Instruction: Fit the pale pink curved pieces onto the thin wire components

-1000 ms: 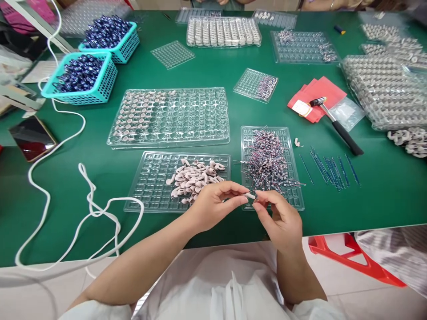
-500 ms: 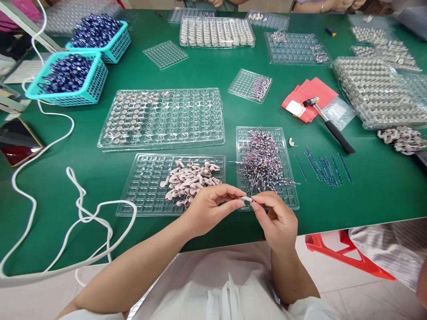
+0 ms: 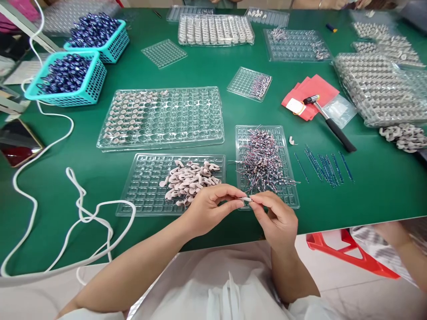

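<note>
While the left hand (image 3: 210,209) pinches one end of a small pale piece (image 3: 247,199) between thumb and fingers, the right hand (image 3: 276,218) holds its other end; each grip is narrow, and fingertips hide much of the piece, so its finer details cannot be made out; it appears over the near left corner of a clear tray (image 3: 286,195) heaped with thin-wired parts (image 3: 263,158); just left of that, partly behind the left hand, a second clear tray (image 3: 142,195) bears a pile of pale curved pieces (image 3: 188,180); beyond it lies a larger clear tray (image 3: 187,118), with similar pieces set in rows at its left side; on the green counter (image 3: 83,151), right of the heaped parts, lie a lone curved piece (image 3: 292,141) and several thin blue strips (image 3: 328,171); behind these, a hammer (image 3: 336,131) leans its head on red packets (image 3: 310,93).
</note>
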